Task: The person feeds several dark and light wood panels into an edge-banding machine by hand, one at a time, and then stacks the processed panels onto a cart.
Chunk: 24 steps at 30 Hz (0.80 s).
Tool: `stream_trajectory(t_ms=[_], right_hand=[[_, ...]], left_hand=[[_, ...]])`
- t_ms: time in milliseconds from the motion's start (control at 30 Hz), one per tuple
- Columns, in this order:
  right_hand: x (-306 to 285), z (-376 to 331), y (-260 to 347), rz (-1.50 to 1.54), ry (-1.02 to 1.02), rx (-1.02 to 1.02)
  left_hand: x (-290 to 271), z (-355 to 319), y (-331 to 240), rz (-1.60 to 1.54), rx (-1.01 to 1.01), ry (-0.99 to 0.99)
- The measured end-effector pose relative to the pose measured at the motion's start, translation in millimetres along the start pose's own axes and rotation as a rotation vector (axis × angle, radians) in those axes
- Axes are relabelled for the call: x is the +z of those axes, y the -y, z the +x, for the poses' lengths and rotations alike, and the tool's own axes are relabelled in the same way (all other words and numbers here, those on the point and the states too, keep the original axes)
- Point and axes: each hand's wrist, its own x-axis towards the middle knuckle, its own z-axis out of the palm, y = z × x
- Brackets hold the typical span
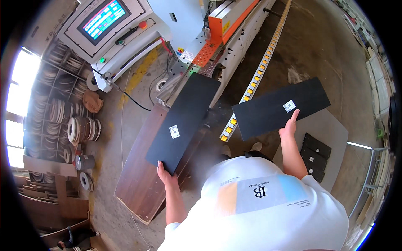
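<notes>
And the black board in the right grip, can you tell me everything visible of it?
The black board is a flat, long rectangle with a dark, fairly even face and straight edges; its exact material cannot be told. One white printed label sits near its middle. The right grip holds it by the near long edge, thumb on the upper face, fingers hidden underneath. It slants across the view, right end farther forward, its left end overlapping the yellow-roller track; contact there is unclear.

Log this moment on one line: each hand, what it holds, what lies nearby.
left hand: holds black panel, near end | right hand: holds second panel, near edge | nearby: small panels on grey table
</notes>
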Motion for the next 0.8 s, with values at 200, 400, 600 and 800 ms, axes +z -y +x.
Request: stream_trajectory(t_ms=[200,400,600,800], right_hand=[[-1,-19,6,-0.021,-0.042,0.025],[-17,-13,5,0.012,-0.022,0.063],[-25,-7,14,0.061,0.035,0.097],[-36,-12,37,0.099,-0.05,0.077]], left_hand=[[40,26,-33,0.877,0.025,-0.039],[120,38,-15,1.79,0.93,0.247],[207,82,49,1.782,1.283,0.581],[272,86,76,2.043,1.176,0.492]])
